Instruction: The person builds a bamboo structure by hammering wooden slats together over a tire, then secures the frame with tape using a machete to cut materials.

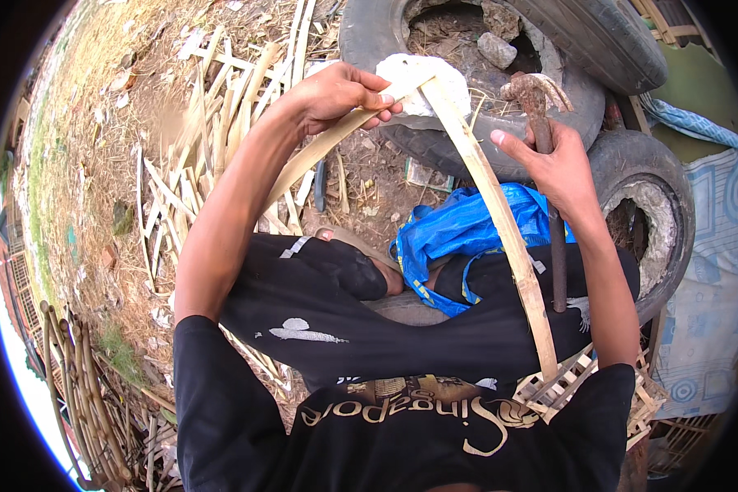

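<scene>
My left hand [353,100] pinches a flat pale wooden strip [324,146], which slants down to the left. Its far end meets the end of a second, longer strip [492,193] at an angle, over a white rough block [402,70]. The second strip runs down to the right across my right leg; neither hand grips it. In my right hand [562,168] is a rusty hammer [536,107], held upright by its shaft with the head on top and the shaft's lower end near my thigh. My right thumb points toward the second strip without touching it.
Old tires [369,37] lie ahead and to the right, one with a stone [497,51] inside. A blue plastic bag [476,230] rests between my legs. Split strips [221,123] are heaped at left, poles [78,385] lower left. A slatted wooden piece [562,385] sits by my right side.
</scene>
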Tool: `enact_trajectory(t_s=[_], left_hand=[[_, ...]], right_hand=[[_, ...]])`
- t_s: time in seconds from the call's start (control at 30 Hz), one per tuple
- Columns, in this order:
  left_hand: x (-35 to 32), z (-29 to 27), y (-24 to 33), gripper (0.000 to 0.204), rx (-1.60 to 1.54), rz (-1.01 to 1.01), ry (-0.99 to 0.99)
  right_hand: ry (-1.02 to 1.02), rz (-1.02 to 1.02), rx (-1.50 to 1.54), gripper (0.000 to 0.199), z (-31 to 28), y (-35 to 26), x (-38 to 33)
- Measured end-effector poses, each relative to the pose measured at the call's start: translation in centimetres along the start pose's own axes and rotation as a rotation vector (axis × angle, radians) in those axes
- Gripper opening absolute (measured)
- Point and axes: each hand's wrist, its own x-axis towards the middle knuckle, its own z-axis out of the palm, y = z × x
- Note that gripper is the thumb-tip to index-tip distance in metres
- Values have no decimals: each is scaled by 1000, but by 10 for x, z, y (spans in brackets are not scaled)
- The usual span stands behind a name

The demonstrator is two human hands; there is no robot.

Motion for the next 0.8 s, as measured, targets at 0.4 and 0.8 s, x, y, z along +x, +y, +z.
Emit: enact_trajectory(t_s=[0.4, 0.8], left_hand=[[5, -2, -1, 43, -78, -52, 38], [15, -17, -13, 22, -59, 24, -69]], right_hand=[[18, -459, -96, 36, 60, -66, 53], [-151, -773, 0, 30, 75, -69, 73]])
